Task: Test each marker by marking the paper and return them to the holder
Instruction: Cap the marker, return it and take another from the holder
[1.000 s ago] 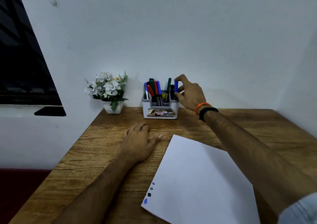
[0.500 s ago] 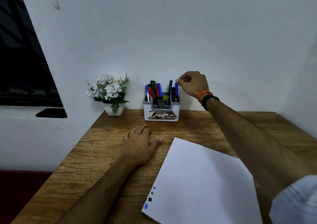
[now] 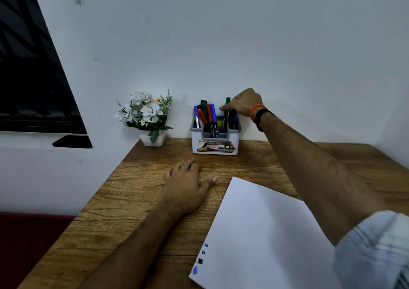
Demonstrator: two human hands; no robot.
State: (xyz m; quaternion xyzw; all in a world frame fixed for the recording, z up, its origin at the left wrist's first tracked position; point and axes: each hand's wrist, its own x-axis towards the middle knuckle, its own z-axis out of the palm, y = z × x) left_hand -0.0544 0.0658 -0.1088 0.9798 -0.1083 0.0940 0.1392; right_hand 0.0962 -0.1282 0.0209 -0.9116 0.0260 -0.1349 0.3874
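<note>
Head view. Right hand [image 3: 244, 103] up at the holder [image 3: 215, 141], fingers curled down around the green-capped marker [image 3: 226, 111] on the holder's right side. Marker standing upright in the holder, cap poking up past the knuckles. Hard to tell how tight the pinch is. Orange band [image 3: 254, 111] and black band [image 3: 263, 117] on that wrist, light blue rolled sleeve [image 3: 374, 249] at the elbow.

Left hand [image 3: 188, 182] flat on the table [image 3: 137, 200], palm down, fingers straight and a little spread, thumb out toward the paper [image 3: 261, 240]. Holding nothing.

Holder small, boxy, white plastic with a grey rim and a picture sticker on the front. Standing at the back of the table, just against the wall [image 3: 221, 45]. Left side packed with more markers [image 3: 207, 115]: blue, red, green and dark caps, leaning a bit. One black marker [image 3: 231, 118] just beside the green one, under the right hand.

Paper white, smooth, flat, lying at a slant near the front. Four small ink dots [image 3: 201, 257] in a row by its left edge, blue and dark.

Table brown wood with wavy grain lines. White pot of white flowers [image 3: 146, 116] left of the holder, well apart from both hands. Dark window [image 3: 28, 67] far left.
</note>
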